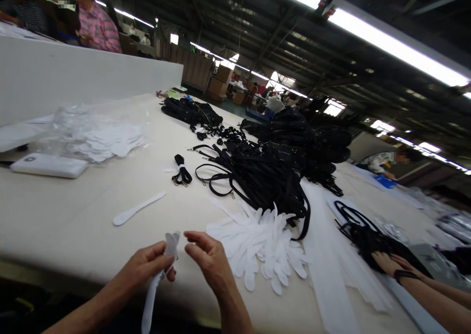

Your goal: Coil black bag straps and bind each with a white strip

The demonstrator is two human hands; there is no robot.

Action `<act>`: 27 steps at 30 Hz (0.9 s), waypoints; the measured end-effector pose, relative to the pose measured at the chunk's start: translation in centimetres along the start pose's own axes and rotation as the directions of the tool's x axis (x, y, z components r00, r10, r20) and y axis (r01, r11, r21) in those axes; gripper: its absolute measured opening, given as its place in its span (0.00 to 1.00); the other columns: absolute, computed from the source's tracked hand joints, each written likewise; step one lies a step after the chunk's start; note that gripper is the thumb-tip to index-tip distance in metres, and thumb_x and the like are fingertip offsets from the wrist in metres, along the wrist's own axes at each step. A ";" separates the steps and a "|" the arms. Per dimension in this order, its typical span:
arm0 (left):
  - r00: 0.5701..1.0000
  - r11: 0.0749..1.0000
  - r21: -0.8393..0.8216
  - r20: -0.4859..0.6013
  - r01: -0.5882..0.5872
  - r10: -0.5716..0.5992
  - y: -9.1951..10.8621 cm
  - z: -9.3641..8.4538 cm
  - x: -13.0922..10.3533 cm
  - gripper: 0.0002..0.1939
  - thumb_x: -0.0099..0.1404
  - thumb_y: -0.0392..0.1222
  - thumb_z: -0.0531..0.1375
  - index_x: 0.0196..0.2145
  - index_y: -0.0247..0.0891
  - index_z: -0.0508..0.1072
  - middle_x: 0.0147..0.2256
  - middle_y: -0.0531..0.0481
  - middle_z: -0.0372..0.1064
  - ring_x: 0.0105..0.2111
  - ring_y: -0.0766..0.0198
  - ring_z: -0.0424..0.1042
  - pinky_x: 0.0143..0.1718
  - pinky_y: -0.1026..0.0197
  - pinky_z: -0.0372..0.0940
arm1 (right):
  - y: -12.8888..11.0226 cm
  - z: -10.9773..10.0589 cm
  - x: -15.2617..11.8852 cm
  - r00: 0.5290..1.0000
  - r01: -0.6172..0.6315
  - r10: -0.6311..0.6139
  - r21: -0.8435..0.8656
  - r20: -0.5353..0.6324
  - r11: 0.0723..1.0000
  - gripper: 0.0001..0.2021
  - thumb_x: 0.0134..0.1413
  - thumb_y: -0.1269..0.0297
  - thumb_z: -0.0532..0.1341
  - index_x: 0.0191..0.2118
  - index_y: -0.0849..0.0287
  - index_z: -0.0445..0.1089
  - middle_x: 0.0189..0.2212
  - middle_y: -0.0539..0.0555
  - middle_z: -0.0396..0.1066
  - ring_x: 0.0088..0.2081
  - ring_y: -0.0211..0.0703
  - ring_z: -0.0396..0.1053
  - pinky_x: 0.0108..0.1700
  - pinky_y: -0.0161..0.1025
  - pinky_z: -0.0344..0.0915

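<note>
My left hand [155, 261] is closed round a thin white strip with rounded ends [149, 299]. One length of it hangs down below the fingers, and rounded tips stick up above them. Just to the right, my right hand [208, 255] has its thumb and fingers apart, with nothing visible between them. A single white strip with one toothed edge [139, 209] lies flat on the pale table [77, 221]. Right of my hands spreads a loose pile of similar white strips [263, 248]. Beyond them sits a small folded bundle of black strap [181, 170] with a white band round it.
A heap of black straps [253, 177] lies past the white pile, with black bags [290, 133] behind. At left are a white phone-like block [49, 165] and plastic-bagged white pieces [106, 140]. A co-worker's hands [392, 265] rest on black material at right.
</note>
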State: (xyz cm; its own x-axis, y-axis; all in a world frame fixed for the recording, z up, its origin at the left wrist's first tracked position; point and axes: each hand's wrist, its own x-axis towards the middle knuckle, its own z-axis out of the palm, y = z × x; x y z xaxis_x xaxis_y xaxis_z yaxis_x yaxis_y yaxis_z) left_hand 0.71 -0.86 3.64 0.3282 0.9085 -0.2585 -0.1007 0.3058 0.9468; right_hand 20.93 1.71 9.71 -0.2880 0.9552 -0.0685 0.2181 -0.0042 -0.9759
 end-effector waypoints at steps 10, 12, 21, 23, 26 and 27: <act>0.992 1.000 0.007 -0.124 -0.009 0.010 0.4 0.0 -0.3 0.19 0.60 0.59 0.64 0.36 0.40 0.78 0.26 0.50 0.77 0.29 0.56 0.74 0.30 0.62 0.63 | -0.2 3.3 -0.3 0.995 0.052 -0.054 -0.019 -0.085 0.998 0.03 0.53 0.63 0.66 0.30 0.53 0.78 0.38 0.51 0.80 0.43 0.48 0.75 0.50 0.42 0.66; 0.982 0.999 -0.033 -0.185 0.036 -0.042 0.7 -0.2 -0.3 0.20 0.57 0.60 0.65 0.36 0.39 0.78 0.29 0.48 0.79 0.33 0.53 0.76 0.31 0.61 0.65 | 0.3 3.3 -0.2 0.989 0.039 -0.038 0.006 -0.145 0.999 0.05 0.53 0.62 0.66 0.30 0.55 0.78 0.36 0.52 0.79 0.40 0.47 0.74 0.47 0.41 0.67; 0.970 0.976 -0.219 -0.238 -0.013 -0.040 1.6 -1.7 -0.9 0.19 0.59 0.58 0.65 0.35 0.38 0.77 0.22 0.50 0.77 0.30 0.55 0.75 0.41 0.55 0.66 | 5.3 -6.9 1.6 0.661 0.042 0.088 0.154 -0.745 0.987 0.19 0.48 0.49 0.67 0.37 0.61 0.76 0.33 0.54 0.78 0.37 0.48 0.73 0.44 0.43 0.68; 0.982 0.982 -0.188 -0.182 0.014 -0.049 1.4 -1.5 -1.0 0.20 0.60 0.59 0.64 0.35 0.38 0.77 0.24 0.48 0.79 0.31 0.54 0.76 0.37 0.56 0.65 | 5.7 -10.2 1.5 0.677 -0.064 0.041 -0.003 -0.735 0.998 0.23 0.47 0.47 0.66 0.42 0.61 0.76 0.37 0.57 0.78 0.42 0.52 0.74 0.48 0.47 0.68; 0.993 0.981 -0.191 -0.107 0.037 -0.059 1.2 -0.7 -1.0 0.20 0.60 0.59 0.64 0.35 0.37 0.78 0.26 0.45 0.80 0.31 0.55 0.75 0.35 0.58 0.64 | 5.1 -12.8 1.0 0.698 -0.162 -0.117 -0.315 -0.707 0.935 0.30 0.49 0.48 0.64 0.55 0.59 0.71 0.52 0.62 0.73 0.53 0.58 0.70 0.57 0.52 0.63; 0.994 0.979 -0.199 -0.089 0.041 -0.059 1.2 -0.5 -1.1 0.20 0.61 0.59 0.63 0.35 0.37 0.78 0.26 0.45 0.80 0.31 0.55 0.75 0.35 0.58 0.64 | 4.7 -12.7 0.8 0.686 -0.162 -0.174 -0.381 -0.707 0.910 0.31 0.50 0.49 0.63 0.59 0.58 0.68 0.57 0.62 0.69 0.55 0.58 0.68 0.58 0.53 0.61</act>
State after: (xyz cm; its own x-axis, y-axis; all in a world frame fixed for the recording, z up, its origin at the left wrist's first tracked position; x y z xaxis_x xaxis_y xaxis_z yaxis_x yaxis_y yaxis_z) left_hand -0.19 -1.32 5.01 0.2490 0.9105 -0.3302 -0.2727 0.3930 0.8782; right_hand 33.60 6.24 7.75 0.4238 0.8649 0.2689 0.6005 -0.0461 -0.7983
